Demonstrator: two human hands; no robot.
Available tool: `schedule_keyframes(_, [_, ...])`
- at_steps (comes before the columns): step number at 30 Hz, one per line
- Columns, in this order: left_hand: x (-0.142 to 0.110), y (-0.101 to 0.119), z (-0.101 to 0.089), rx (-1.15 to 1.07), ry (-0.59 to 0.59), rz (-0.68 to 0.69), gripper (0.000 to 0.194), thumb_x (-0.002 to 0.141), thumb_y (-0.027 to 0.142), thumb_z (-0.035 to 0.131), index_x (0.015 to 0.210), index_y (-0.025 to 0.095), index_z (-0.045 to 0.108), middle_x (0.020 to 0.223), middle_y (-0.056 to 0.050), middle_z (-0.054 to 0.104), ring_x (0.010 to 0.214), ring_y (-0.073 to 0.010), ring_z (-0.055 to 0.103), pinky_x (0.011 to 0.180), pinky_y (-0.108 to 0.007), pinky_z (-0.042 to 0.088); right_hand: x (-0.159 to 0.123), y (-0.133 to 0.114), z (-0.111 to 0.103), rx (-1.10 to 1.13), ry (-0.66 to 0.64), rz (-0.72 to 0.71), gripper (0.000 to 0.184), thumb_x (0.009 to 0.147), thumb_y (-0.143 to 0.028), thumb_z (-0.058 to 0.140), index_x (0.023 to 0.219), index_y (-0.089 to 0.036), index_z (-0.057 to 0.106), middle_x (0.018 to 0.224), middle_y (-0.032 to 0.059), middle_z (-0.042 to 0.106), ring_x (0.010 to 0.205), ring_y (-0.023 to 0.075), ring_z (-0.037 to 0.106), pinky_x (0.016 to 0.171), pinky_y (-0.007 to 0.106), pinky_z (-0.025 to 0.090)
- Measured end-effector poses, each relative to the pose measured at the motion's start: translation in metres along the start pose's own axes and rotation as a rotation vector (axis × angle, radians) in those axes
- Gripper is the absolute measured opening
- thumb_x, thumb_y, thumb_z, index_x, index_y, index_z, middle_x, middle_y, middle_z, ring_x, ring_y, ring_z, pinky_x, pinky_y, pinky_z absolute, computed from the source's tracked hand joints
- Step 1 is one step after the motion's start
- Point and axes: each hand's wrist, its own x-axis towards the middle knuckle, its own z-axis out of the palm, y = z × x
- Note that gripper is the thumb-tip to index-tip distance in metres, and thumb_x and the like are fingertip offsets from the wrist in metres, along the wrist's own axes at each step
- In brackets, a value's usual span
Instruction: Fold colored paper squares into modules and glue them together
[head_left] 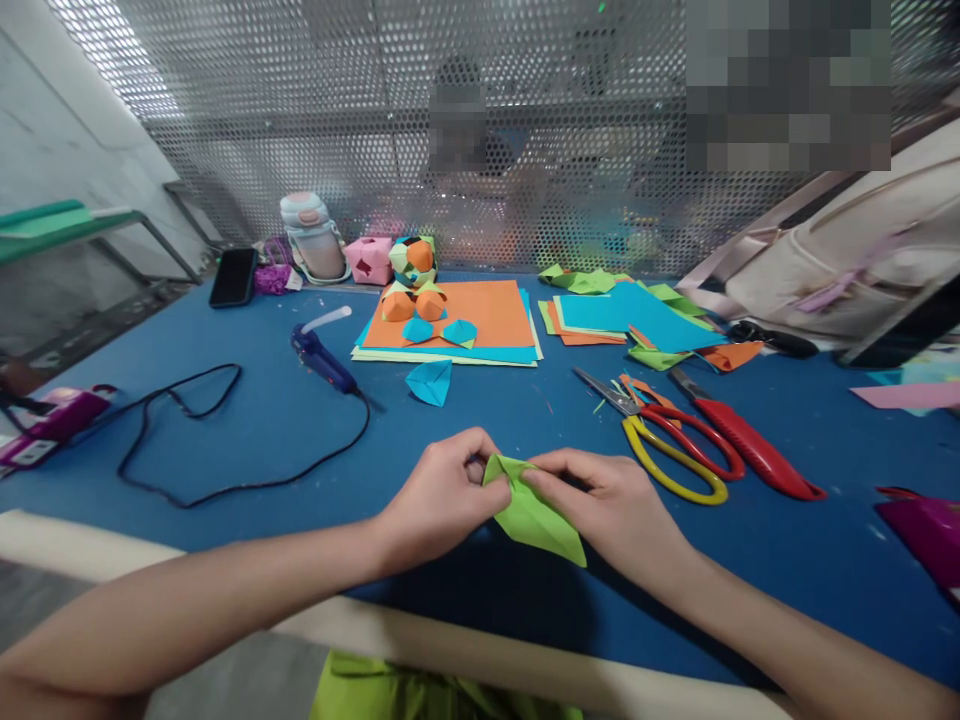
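A piece of lime-green paper (541,522), creased and partly folded, is held up over the front of the blue table (300,520). My left hand (448,492) pinches its upper left part between thumb and fingers. On its upper right, my right hand (611,500) grips the paper with thumb and index finger. Beyond my hands lies a folded blue paper piece (430,383). Farther back, small folded blue and orange pieces (415,303) rest on a stack of coloured sheets (495,310), with a multicoloured paper ball (413,262) behind them.
Red-and-yellow scissors (675,455) and a red-handled cutter (757,445) lie to the right, near loose paper (637,310). A blue glue gun (322,358) with a trailing cord (247,487) is on the left. A phone (234,277), a bottle (315,240) and a bag (847,240) stand toward the back.
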Motion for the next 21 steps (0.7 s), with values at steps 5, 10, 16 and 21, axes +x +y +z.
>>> schedule_keyframes(5, [-0.0008, -0.0004, -0.0002, 0.001, 0.001, -0.007, 0.007, 0.069, 0.018, 0.052, 0.066, 0.017, 0.046, 0.052, 0.008, 0.031, 0.050, -0.0060, 0.027, 0.043, -0.017, 0.021, 0.0007, -0.0001, -0.0001, -0.001, 0.000, -0.012, 0.017, 0.081, -0.022, 0.054, 0.072, -0.019, 0.067, 0.067, -0.0007, 0.069, 0.060, 0.0127, 0.062, 0.057, 0.021, 0.045])
schedule_keyframes(10, [0.0000, 0.0000, -0.0003, 0.013, 0.000, 0.006, 0.009, 0.069, 0.018, 0.053, 0.065, 0.017, 0.045, 0.052, 0.008, 0.031, 0.050, -0.0060, 0.026, 0.043, -0.017, 0.020, 0.0018, -0.0003, 0.0005, 0.012, -0.004, 0.011, 0.018, 0.081, -0.025, 0.054, 0.070, -0.018, 0.067, 0.064, -0.0006, 0.068, 0.058, 0.0123, 0.060, 0.055, 0.021, 0.044])
schedule_keyframes(16, [0.0011, 0.0005, -0.0013, 0.059, 0.001, 0.029, 0.008, 0.072, 0.020, 0.052, 0.067, 0.016, 0.048, 0.054, 0.007, 0.032, 0.051, -0.0064, 0.028, 0.044, -0.018, 0.021, 0.0046, 0.0010, -0.0017, 0.127, -0.044, 0.070, 0.016, 0.077, -0.026, 0.058, 0.067, -0.018, 0.067, 0.068, 0.0015, 0.067, 0.063, 0.0139, 0.060, 0.058, 0.023, 0.044])
schedule_keyframes(21, [-0.0012, 0.0006, -0.0008, 0.086, -0.002, 0.052, 0.011, 0.074, 0.022, 0.053, 0.066, 0.016, 0.048, 0.054, 0.007, 0.034, 0.051, -0.0068, 0.029, 0.044, -0.018, 0.022, 0.0037, 0.0029, -0.0016, 0.175, -0.034, 0.094, 0.016, 0.076, -0.027, 0.061, 0.066, -0.017, 0.067, 0.067, 0.0020, 0.066, 0.063, 0.0139, 0.059, 0.059, 0.024, 0.044])
